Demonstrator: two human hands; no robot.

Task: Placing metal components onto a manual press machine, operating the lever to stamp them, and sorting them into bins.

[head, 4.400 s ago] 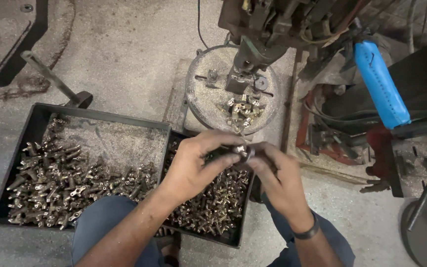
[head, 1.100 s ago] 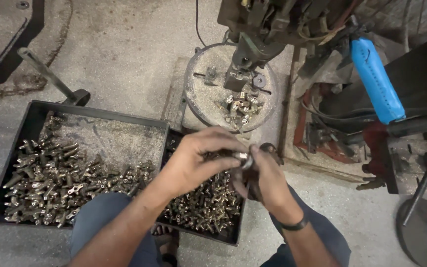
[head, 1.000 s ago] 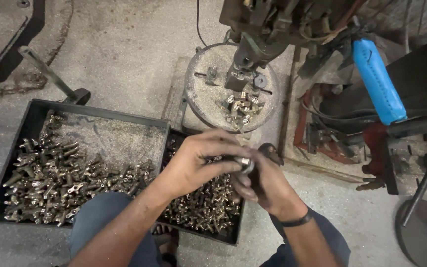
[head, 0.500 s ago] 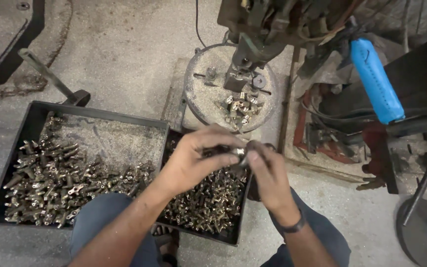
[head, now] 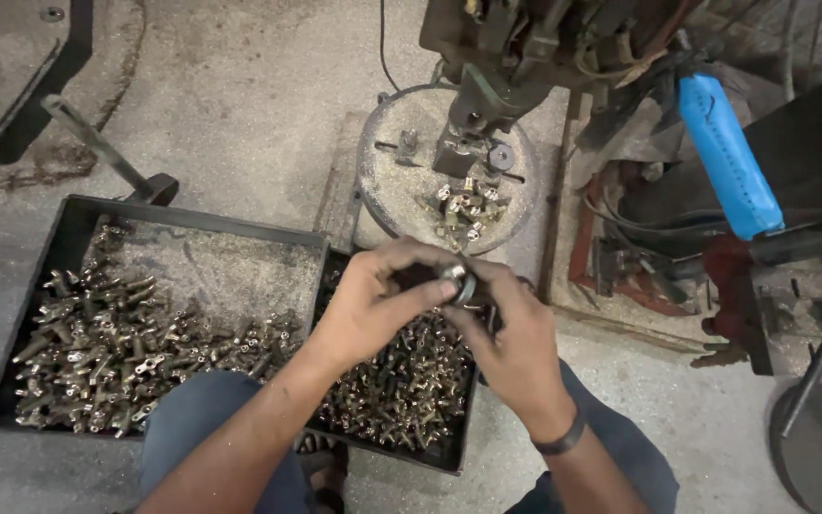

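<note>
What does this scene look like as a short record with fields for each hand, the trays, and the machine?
left hand: left hand grips a small metal part above the right tray
right hand: right hand pinches the same part from the other side
left tray: left tray holds metal parts, far end bare
right tray: right tray full of metal parts
machine: round plate with a small pile of parts
handle: blue handle at right

Press machine (head: pixel 516 57) blocks ahead; bare floor (head: pixel 240 86) lies open leftward
</note>
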